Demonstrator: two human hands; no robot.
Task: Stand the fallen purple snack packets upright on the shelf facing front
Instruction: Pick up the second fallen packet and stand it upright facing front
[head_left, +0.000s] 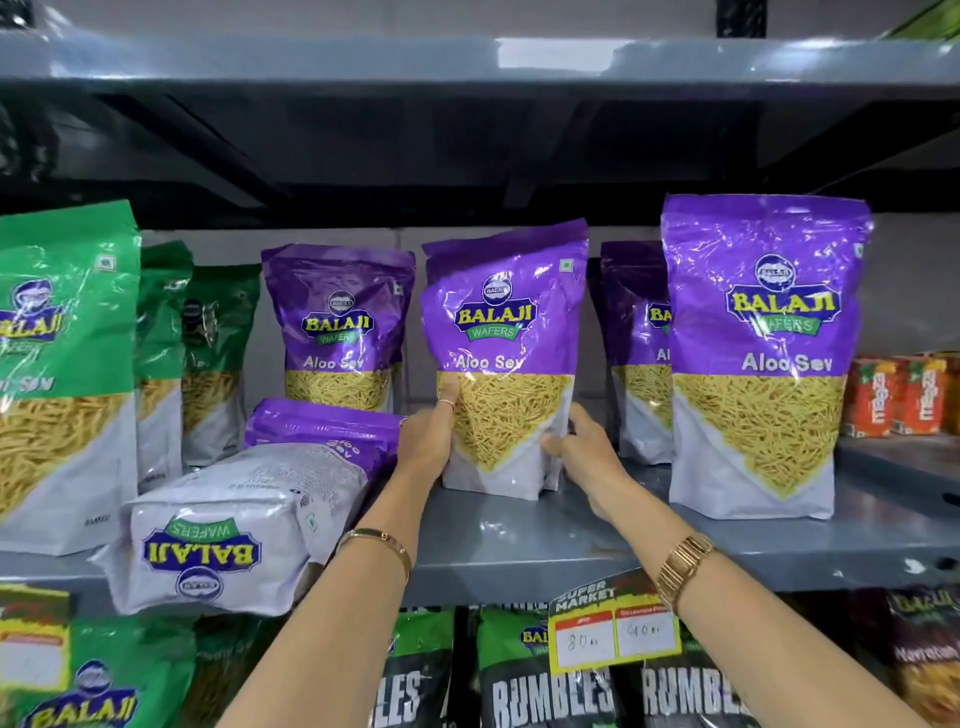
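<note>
On the grey shelf (519, 540), a fallen purple packet (249, 514) is lying flat at the left front edge, logo upside down. An upright purple packet (506, 364) is being gripped mid-shelf, facing front, by the left hand (431, 441) and right hand (587, 449) at its lower sides.

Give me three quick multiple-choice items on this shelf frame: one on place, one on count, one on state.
1. Where does the fallen purple packet lie?
A. left of the held packet
B. right of it
C. on the shelf below

2. How many purple packets stand upright?
A. two
B. four
C. six

3. What state is the held packet in?
A. flat
B. upright, facing front
C. upside down

Key: 1 A, it lies by the left hand, logo inverted. 2 B, four stand: rear left, held, half-hidden, front right. 3 B, both the left and the right hand grip its lower sides, label readable.
</note>
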